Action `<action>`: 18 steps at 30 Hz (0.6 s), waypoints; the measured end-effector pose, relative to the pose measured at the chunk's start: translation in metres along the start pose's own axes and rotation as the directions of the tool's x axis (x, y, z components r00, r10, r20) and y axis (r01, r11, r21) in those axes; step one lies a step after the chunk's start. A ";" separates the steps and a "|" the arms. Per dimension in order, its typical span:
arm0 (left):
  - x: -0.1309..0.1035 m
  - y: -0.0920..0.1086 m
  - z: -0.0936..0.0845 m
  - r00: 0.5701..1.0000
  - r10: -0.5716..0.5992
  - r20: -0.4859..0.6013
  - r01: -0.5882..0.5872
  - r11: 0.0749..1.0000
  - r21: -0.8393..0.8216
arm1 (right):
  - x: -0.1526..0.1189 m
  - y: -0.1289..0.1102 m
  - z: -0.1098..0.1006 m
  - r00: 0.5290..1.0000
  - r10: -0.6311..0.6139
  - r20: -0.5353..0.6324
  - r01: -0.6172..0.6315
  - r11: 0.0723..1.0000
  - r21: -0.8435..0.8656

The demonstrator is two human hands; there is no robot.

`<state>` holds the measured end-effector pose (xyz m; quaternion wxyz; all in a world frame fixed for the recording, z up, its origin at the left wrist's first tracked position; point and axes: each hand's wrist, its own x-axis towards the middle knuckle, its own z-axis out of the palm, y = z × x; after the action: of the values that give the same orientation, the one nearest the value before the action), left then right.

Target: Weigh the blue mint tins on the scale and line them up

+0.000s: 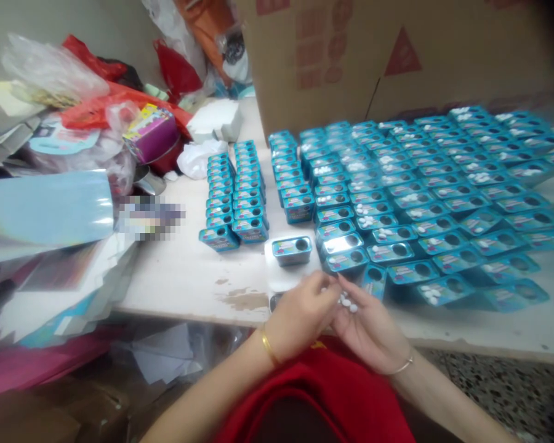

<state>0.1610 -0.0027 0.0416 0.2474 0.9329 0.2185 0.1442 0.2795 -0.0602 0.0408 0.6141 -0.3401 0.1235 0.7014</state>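
Left hand (305, 307): bunched up at the other palm; can't tell if pinching anything.
Right hand (372, 335): cupped open, palm up.
White pills (353, 308): lying in right palm.
Blue tin (290, 257): on white stand (279, 282), beyond left hand.

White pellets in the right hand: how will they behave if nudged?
The white pellets probably roll or slide easily, since they look small and rounded. They'd likely scatter, as several lie loose in the cupped right hand. Likely light too, given their small size.
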 end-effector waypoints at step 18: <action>0.046 -0.056 -0.046 0.954 -0.028 -0.297 -0.003 0.995 -0.103 | 0.015 -0.029 0.039 0.986 -0.152 -0.067 0.160 0.978 0.132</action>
<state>0.1650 0.0816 0.0578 0.2601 0.8851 0.2514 0.2928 0.2936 -0.0194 0.0673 0.6853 -0.3256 0.1615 0.6311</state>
